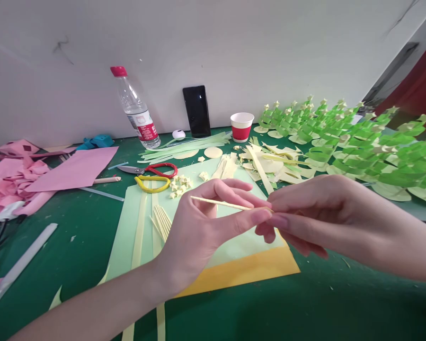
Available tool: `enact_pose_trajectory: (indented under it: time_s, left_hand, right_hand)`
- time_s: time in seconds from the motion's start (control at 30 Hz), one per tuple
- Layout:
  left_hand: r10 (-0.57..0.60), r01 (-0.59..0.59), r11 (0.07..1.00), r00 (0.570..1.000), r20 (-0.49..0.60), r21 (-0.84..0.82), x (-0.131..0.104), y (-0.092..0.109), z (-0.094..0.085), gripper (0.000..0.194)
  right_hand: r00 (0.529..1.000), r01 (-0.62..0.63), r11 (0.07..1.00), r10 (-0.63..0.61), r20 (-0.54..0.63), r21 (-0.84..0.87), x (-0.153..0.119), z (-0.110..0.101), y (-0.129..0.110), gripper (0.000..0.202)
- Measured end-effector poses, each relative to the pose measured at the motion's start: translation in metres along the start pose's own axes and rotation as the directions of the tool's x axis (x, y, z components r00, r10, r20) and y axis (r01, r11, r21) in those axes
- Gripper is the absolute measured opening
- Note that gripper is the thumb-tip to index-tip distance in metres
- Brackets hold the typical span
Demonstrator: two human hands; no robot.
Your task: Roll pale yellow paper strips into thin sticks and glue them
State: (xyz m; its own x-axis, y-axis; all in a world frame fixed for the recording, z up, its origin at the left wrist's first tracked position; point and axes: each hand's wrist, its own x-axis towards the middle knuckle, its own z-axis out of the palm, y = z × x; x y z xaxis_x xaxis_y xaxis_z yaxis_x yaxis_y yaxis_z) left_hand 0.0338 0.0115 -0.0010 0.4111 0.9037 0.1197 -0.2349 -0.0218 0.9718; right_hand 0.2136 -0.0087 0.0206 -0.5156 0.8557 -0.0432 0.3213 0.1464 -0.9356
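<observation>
A thin pale yellow paper stick (222,203) lies across my left hand (216,218), its far end between thumb and fingers. My right hand (305,218) pinches at that same end, fingertips touching those of my left hand; the exact grip there is hidden. Beneath both hands are a light green sheet (230,246) and an orange sheet (237,270). Several similar sticks (161,221) lie left of my left hand, below a small heap of folded paper stars (180,185). Long pale strips (138,237) run down the sheet's left side.
Scissors (156,177) with red and yellow handles lie behind the sheet. Further back are a bottle (142,123), a phone (197,111) and a paper cup (242,127). Pink paper (78,170) is at left, green paper trees (386,151) at right, paper scraps (270,163) between.
</observation>
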Motion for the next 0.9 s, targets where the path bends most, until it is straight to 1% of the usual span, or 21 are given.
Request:
enact_pose_trajectory:
  time_s: [0.13,0.27,0.33,0.4,0.47,0.53,0.6,0.67,0.73,0.8,0.9]
  left_hand:
    - [-0.005,0.005,1.0,0.999,0.035,0.005,-0.002,0.003,-0.001,0.021]
    - [-0.022,0.019,0.999,0.996,0.091,0.039,-0.002,0.011,-0.005,0.013]
    - [-0.034,0.026,0.997,0.993,0.111,0.066,-0.001,0.016,-0.008,0.017]
    - [-0.087,0.065,0.988,0.984,0.157,0.141,-0.001,0.019,-0.01,0.02]
    - [-0.212,0.154,0.952,0.955,0.206,0.265,-0.004,0.019,-0.01,0.012]
    - [-0.349,0.255,0.895,0.911,0.219,0.366,-0.01,0.016,-0.008,0.009]
    - [-0.439,0.34,0.857,0.875,0.203,0.386,-0.017,0.009,-0.005,0.011]
    - [-0.497,0.409,0.831,0.85,0.174,0.376,-0.024,0.002,-0.003,0.014]
    - [-0.542,0.457,0.806,0.825,0.16,0.376,-0.029,-0.004,-0.003,0.015]
    - [-0.546,0.462,0.808,0.82,0.172,0.365,-0.031,-0.009,-0.003,0.014]
    - [-0.509,0.438,0.842,0.838,0.197,0.314,-0.032,-0.016,-0.005,0.01]
  right_hand:
    - [1.0,-0.025,1.0,0.024,0.011,0.005,0.0,-0.005,-0.002,0.029]
    - [0.998,-0.062,0.995,0.061,0.016,0.075,-0.001,-0.011,-0.006,0.023]
    - [0.998,-0.052,0.994,0.05,0.028,0.097,-0.004,-0.013,-0.007,0.021]
    - [0.995,-0.085,0.99,0.08,0.054,0.108,-0.008,-0.013,-0.005,0.019]
    - [0.982,-0.171,0.979,0.16,0.103,0.111,-0.012,-0.008,-0.001,0.019]
    - [0.953,-0.275,0.955,0.255,0.163,0.114,-0.015,-0.001,0.006,0.02]
    - [0.918,-0.357,0.925,0.321,0.235,0.133,-0.018,0.008,0.013,0.02]
    - [0.892,-0.401,0.9,0.341,0.296,0.173,-0.021,0.016,0.02,0.018]
    - [0.879,-0.424,0.879,0.339,0.336,0.22,-0.022,0.022,0.025,0.017]
    - [0.875,-0.436,0.865,0.343,0.342,0.249,-0.023,0.025,0.029,0.018]
    - [0.879,-0.439,0.862,0.354,0.32,0.253,-0.023,0.026,0.033,0.018]
